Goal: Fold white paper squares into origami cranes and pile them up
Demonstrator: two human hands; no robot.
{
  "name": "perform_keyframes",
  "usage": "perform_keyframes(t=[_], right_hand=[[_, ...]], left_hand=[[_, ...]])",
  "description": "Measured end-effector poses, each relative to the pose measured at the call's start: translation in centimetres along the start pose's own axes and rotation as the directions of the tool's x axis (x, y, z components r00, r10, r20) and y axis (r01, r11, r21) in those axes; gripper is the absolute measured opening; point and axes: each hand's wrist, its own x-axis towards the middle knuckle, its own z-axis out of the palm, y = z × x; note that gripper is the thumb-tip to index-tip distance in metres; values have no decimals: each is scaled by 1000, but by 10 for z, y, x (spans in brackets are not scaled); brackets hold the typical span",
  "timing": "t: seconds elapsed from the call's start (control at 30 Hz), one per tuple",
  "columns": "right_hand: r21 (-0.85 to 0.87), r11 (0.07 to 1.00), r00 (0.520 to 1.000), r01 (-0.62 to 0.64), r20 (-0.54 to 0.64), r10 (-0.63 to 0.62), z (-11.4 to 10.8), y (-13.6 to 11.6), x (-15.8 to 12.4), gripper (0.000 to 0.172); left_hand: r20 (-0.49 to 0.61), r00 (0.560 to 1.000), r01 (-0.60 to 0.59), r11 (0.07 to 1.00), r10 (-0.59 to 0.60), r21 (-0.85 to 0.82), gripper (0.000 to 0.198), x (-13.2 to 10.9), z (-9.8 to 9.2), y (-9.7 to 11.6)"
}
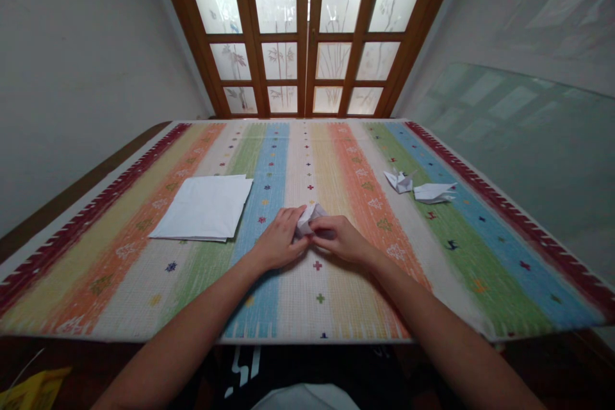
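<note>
Between my left hand [281, 240] and my right hand [339, 238], a piece of folded white paper [310, 220] is pinched at the fingertips. Both hands hold it just above the striped woven tablecloth [300, 298], and their fingers hide much of it. To the left of my hands lies a neat stack of white paper squares [202, 208]. Two folded paper origami figures sit to the right, one small and crumpled-looking [398, 182], the other flatter and longer [434, 192], and they lie close together.
Frosted glass doors with a wooden frame [307, 32] stand beyond the table's far edge. A large glass pane [519, 141] rests along the right side. A yellow plastic bag [36, 391] shows low at the left, below the table's near edge.
</note>
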Motion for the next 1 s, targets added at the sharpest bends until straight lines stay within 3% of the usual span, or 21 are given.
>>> perform_keyframes(t=[0.2,0.43,0.73,0.87,1.0], right_hand=[[1,999,999,40,-3,-40,0,-1,-1,23],[-39,999,999,34,-26,-35,-2,-5,-3,27],[-244,959,978,-142,-182,99,-7,-1,-1,19],[-310,934,949,-179,-304,81,2,6,2,31],[-270,947,888,-174,-460,32,5,14,6,50]], left_hand=[[5,1000,-4,1000,4,-2,69,0,0,1],[-5,999,40,999,-40,18,59,2,2,0],[5,999,46,997,-46,61,68,3,4,3],[-11,999,54,996,-53,75,69,4,7,5],[-22,998,56,995,-55,85,66,4,6,6]])
